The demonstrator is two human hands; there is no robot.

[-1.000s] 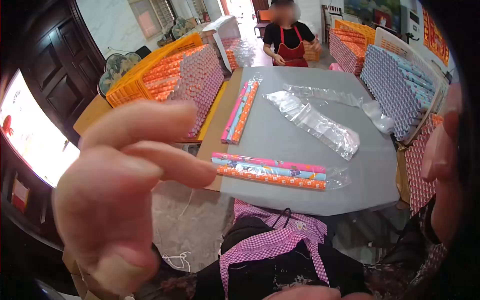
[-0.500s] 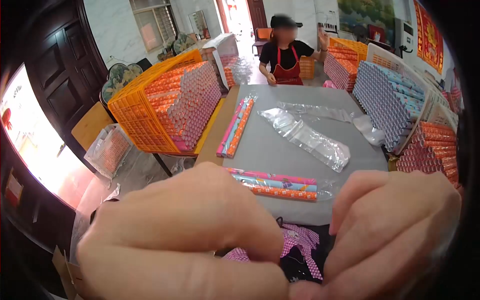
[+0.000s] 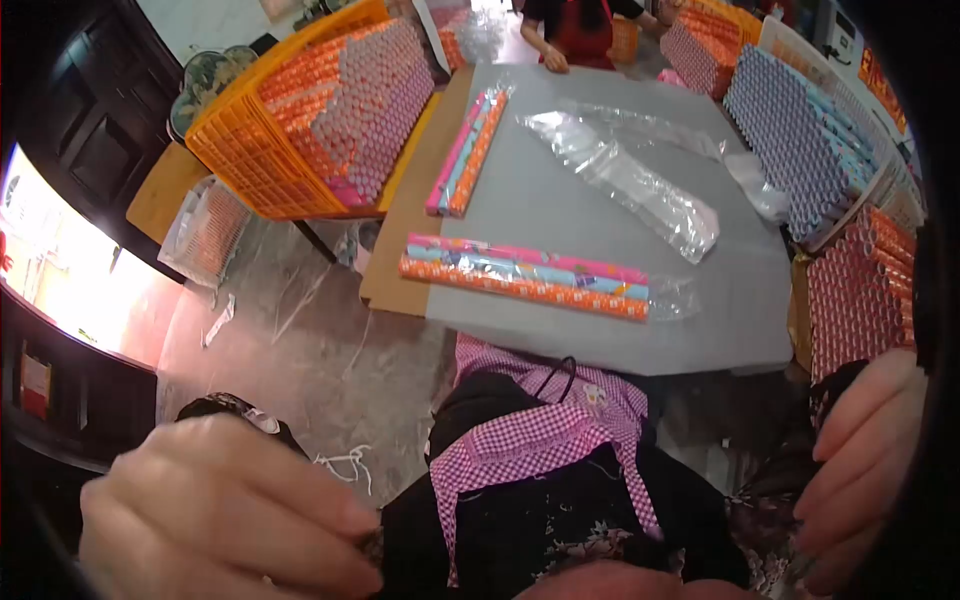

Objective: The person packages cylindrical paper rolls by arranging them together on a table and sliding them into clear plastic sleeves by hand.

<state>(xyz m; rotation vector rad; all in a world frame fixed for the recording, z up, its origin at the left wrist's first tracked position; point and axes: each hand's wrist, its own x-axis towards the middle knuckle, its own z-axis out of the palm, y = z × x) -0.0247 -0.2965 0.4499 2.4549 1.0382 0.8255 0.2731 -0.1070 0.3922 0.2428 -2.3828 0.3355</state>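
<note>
My left hand (image 3: pixel 225 510) is at the lower left, close to the camera, with its fingers curled together and nothing visible in them. At the right edge, my right hand (image 3: pixel 868 465) has its fingers bent and pressed together, also with nothing seen in it. Both hands are off the grey table (image 3: pixel 560 345). Near the table's front edge lies a clear-wrapped pack of pink, blue and orange paper rolls (image 3: pixel 525 275). A similar wrapped pack (image 3: pixel 468 150) lies farther back on the left. Clear plastic bags (image 3: pixel 640 185) spread across the table's middle and right.
An orange crate (image 3: pixel 265 165) full of patterned rolls stands left of the table. Blue rolls (image 3: pixel 790 140) fill a white crate at the right, with red-orange rolls (image 3: pixel 860 290) nearer. A co-worker in a red apron (image 3: pixel 583 35) stands at the far end. A checked apron (image 3: pixel 540 435) covers my lap.
My hands have drawn apart and down, away from the camera's front. The view has tilted downward, showing the whole near pack, my lap and more floor.
</note>
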